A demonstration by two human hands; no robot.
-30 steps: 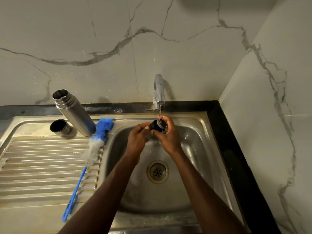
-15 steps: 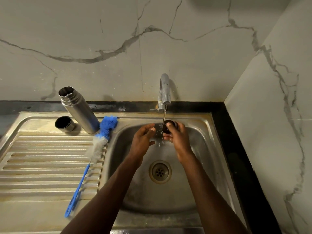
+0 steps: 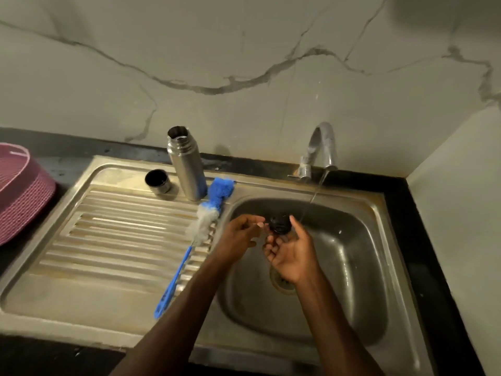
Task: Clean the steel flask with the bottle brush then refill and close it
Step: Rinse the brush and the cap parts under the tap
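Your right hand [image 3: 290, 253] has its grip on a small black round flask stopper [image 3: 280, 225], pinched at the fingertips over the steel sink basin [image 3: 352, 267], palm turned up. Your left hand [image 3: 238, 237] sits just beside it with its grip loose, fingers lightly bent and the fingertips reaching toward the stopper; whether they touch it I cannot tell. Below your right wrist the round drain [image 3: 282, 280] is partly hidden.

To your left, on the ribbed steel draining board [image 3: 108, 240], the bottle brush with a blue plastic handle and a blue-and-white fluffy head [image 3: 195, 232] lies slantwise, handle end nearest you, head pointing away toward the wall.

Farther back, the tall cylindrical stainless steel flask [image 3: 185, 166] stands upright and open-mouthed on the back of the draining board, its base just beside the brush head. Its small steel cup lid [image 3: 158, 181] stands mouth-up just to the left of it.

At the back right, the curved chrome tap [image 3: 320, 147] runs a thin stream of water [image 3: 314, 196] that falls just to the right of the stopper. At the far left edge a pink woven basket [image 3: 19, 194] rests on the dark table [image 3: 423, 240]. Behind everything rises the white veined marble wall [image 3: 244, 63].
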